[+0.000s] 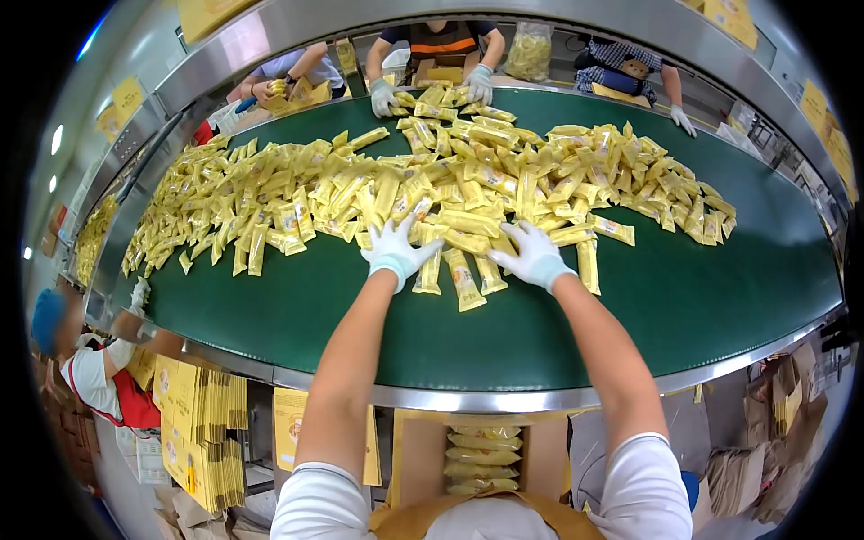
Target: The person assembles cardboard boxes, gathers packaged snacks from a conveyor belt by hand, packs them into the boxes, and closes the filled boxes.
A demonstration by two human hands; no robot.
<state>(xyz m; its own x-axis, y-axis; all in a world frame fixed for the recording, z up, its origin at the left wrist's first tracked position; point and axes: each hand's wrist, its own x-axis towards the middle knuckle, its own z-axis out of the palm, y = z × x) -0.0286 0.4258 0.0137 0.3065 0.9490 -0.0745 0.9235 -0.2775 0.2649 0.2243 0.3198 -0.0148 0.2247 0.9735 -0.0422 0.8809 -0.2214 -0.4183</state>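
Note:
My left hand [399, 252], in a white glove, rests with spread fingers on the near edge of a heap of yellow wrapped packets [486, 177]. My right hand [533, 258], gloved the same way, lies a short way to the right, its fingers also apart and touching the heap. Between the two hands a few packets stick out towards me, one packet [463, 281] lying nearest. Neither hand is closed around a packet. Beneath the heap is a green conveyor belt [693, 310]. In front of my body stands an open cardboard box [418, 457] with several packets stacked in a row.
Across the belt, a co-worker's gloved hands [480, 85] touch the heap's far side. Another gloved hand [682, 120] rests at the far right edge. A metal rim [576, 399] borders the belt. Flattened yellow cartons [202, 427] stand lower left, near a person in a blue cap.

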